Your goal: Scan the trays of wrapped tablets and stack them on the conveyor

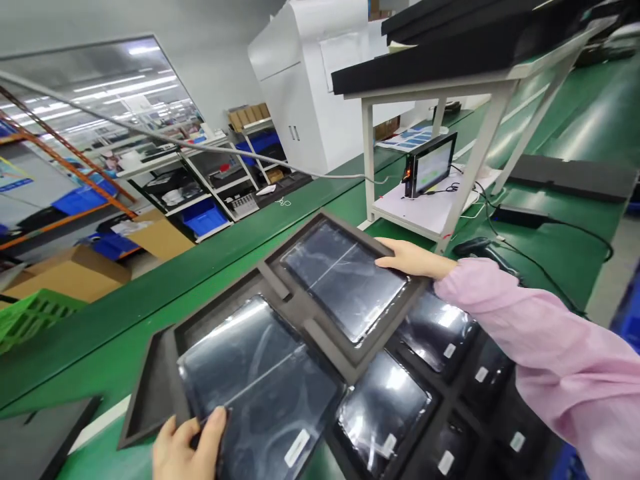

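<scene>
We stand in an electronics factory: green assembly bench [150, 300], foam trays of screens [310, 313], storage racks [200, 180].

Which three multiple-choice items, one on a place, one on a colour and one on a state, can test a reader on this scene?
1. Where does the small powered screen stand?
A. under the white table
B. on the cardboard boxes
C. in the foam tray

2. What colour is the sleeve?
A. blue
B. pink
C. green

3. How is the foam tray held?
A. by the left hand only
B. by no hand
C. by both hands

Answers: 1 A, it sits on the low shelf of the white table; 2 B; 3 C, left hand and right hand grip opposite edges.
</scene>
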A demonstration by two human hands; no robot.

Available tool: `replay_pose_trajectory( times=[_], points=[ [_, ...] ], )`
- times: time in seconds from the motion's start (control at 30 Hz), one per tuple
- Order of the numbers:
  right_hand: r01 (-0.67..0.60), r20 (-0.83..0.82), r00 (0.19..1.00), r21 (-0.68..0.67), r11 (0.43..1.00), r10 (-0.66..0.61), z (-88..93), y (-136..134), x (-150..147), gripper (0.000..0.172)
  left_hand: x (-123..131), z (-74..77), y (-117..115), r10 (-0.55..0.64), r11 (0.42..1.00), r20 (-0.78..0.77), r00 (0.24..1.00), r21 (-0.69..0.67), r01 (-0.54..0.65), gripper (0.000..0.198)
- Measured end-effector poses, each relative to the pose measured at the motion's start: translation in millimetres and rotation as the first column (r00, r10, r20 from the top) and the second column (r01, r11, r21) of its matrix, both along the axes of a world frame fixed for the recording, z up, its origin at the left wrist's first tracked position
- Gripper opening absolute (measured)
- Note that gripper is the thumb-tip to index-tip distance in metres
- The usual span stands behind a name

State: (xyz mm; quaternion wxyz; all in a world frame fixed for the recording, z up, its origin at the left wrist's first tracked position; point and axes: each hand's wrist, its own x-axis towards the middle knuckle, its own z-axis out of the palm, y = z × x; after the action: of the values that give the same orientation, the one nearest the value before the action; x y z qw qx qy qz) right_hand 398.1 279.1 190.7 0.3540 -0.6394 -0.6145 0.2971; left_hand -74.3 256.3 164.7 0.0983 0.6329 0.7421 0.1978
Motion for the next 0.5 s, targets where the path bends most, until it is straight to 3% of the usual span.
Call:
replay_pose_trajectory(
  times=[0.1,0.2,0.33,0.5],
  points=[
    [0.014,0.032,0.999,-0.060,0.998,-0.012,-21.9,-34,60,0.050,82,-11.0,-39,0.080,0.996,0.108,0.991,-0.055,-0.074,0.053],
    [0.042,0.058,0.998,-0.118,0.992,-0.036,-58.4,-56,97,0.051,135,-37.3,-60,0.084,0.986,0.177,0.981,-0.155,-0.057,0.045],
    [0.058,0.088,0.995,-0.173,0.983,-0.044,-99.8,-63,113,0.050,157,-67.3,-70,0.130,0.981,0.187,0.974,-0.164,-0.100,0.032],
    [0.045,0.128,0.992,-0.167,0.985,-0.023,-114.9,-63,118,0.052,158,-61.6,-76,0.147,0.989,0.252,0.956,-0.032,-0.143,0.034]
  ],
)
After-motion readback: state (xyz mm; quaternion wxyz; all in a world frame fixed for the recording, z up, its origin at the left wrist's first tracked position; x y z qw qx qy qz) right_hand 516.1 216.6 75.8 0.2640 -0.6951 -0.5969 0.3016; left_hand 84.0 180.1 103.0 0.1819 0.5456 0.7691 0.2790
